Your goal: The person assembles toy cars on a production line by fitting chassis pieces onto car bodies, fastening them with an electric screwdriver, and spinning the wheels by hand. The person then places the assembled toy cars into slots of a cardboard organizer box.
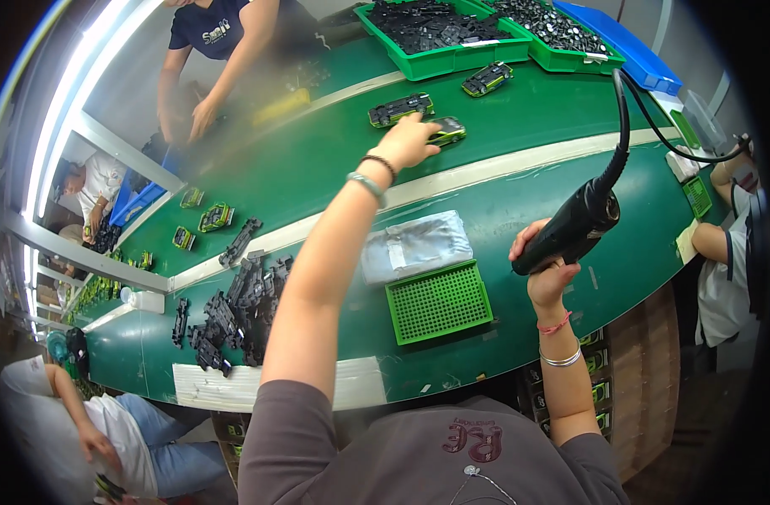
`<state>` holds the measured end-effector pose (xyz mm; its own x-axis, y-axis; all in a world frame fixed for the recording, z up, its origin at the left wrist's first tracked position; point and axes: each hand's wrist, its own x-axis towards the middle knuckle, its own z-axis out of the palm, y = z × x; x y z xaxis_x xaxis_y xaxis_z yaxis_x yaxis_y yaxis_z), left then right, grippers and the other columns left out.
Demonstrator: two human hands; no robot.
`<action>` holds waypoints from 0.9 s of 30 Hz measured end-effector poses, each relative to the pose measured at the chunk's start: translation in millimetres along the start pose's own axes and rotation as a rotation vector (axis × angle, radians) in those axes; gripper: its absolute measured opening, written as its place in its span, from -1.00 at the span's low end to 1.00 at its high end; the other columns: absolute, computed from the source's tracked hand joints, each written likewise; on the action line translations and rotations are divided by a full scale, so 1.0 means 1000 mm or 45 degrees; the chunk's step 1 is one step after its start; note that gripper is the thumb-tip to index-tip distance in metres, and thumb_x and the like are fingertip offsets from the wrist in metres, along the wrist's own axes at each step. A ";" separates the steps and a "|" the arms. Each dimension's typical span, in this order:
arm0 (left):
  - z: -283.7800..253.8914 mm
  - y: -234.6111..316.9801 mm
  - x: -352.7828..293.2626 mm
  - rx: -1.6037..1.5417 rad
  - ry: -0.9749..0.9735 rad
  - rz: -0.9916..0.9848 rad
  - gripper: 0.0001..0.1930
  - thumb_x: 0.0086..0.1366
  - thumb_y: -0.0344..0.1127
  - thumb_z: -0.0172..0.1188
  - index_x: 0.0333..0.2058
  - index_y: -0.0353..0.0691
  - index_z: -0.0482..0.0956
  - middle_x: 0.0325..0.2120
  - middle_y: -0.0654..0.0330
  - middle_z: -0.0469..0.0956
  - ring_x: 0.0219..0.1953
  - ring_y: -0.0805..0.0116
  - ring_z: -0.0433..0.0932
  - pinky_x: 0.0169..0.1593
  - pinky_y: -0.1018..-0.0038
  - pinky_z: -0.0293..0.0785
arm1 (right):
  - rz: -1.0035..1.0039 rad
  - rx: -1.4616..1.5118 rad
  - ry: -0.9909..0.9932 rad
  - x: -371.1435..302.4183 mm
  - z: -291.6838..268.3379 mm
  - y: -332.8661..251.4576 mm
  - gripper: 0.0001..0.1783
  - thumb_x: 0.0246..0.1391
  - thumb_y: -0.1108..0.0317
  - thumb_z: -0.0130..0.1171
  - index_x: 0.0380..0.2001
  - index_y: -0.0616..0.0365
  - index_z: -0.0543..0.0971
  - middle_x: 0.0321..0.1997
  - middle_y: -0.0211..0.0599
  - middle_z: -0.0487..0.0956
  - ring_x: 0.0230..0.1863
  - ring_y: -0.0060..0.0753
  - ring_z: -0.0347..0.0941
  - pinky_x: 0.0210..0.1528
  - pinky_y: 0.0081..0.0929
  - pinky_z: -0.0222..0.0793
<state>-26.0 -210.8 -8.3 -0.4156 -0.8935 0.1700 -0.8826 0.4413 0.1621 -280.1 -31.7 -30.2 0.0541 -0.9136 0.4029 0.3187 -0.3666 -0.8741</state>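
My left hand point(404, 143) stretches over the far part of the green work surface, its fingers closed round the near end of a green-and-black toy car point(450, 130) that stands on its wheels. Just beyond my fingers, a second toy car point(400, 109) lies upside down, showing its black underside. Another overturned toy car point(488, 78) is farther right. My right hand point(549, 273) grips a black corded electric screwdriver point(574, 223), held above the right of the table. The screwdriver's tip is hard to make out. Its cable rises from the upper end.
Loose black chassis parts point(242, 303) are heaped at the left. A green perforated basket point(440, 303) sits mid-table beside a plastic bag point(419, 244). Green bins point(461, 57) of small parts stand at the back, next to a blue bin point(625, 46). Co-workers sit around.
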 end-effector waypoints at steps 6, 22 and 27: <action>-0.006 -0.015 -0.036 0.340 0.060 -0.120 -0.52 -0.04 -0.28 0.34 -0.10 0.00 0.38 -0.28 0.09 0.48 -0.13 0.05 0.45 -0.08 0.23 0.40 | -0.055 -0.064 0.006 -0.004 -0.003 -0.001 0.04 -0.30 -0.69 -0.34 -0.33 0.23 0.33 -0.53 -0.26 0.41 -0.51 -0.45 0.35 -0.43 -0.55 0.31; -0.133 0.209 -0.648 -0.188 0.722 -2.146 -0.60 0.09 -0.44 0.27 -0.10 -0.26 0.35 -0.33 0.22 0.51 -0.31 0.54 0.48 -0.23 0.60 0.42 | 0.023 -0.300 -0.020 0.027 -0.028 0.003 0.23 -0.34 -0.69 -0.26 -0.21 0.49 0.43 -0.32 0.05 0.48 -0.25 -0.04 0.45 -0.02 -0.17 0.36; -0.033 0.306 -0.762 -0.774 0.295 -2.913 -0.57 -0.01 -0.24 0.39 -0.26 -0.23 0.35 -0.70 0.26 0.39 -0.71 0.53 0.36 -0.68 0.57 0.23 | -0.063 -0.398 -0.105 0.037 -0.036 0.009 0.20 -0.34 -0.72 -0.40 -0.41 0.46 0.46 -0.44 -0.03 0.50 -0.32 -0.13 0.46 -0.09 -0.27 0.38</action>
<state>28.1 608.2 -56.0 0.7996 0.2037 -0.5649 0.4396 -0.8394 0.3195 -309.7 -74.7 -32.8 0.1266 -0.8809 0.4561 0.0173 -0.4578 -0.8889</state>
